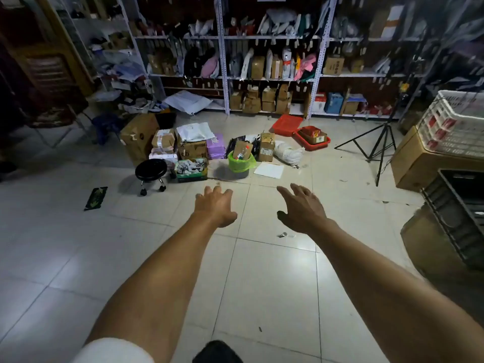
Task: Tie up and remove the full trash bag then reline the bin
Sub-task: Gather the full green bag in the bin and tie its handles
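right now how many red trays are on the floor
2: an empty red tray by the shelf foot, and a second red tray just right of it holding a box. More may be hidden.

Head-worn view, facing forward-down, floor (262, 271) near

The trash bag (241, 162) is bright green in a grey bin (242, 174). The stool (151, 169) is black, the trays (287, 124) red, and the floor tiles (272, 279) pale.

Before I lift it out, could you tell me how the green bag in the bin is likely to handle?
The green trash bag looks thin, so it will probably be floppy. A cardboard box stands upright above its rim, so it may tip out. The visible contents look like packaging, so it is probably light.
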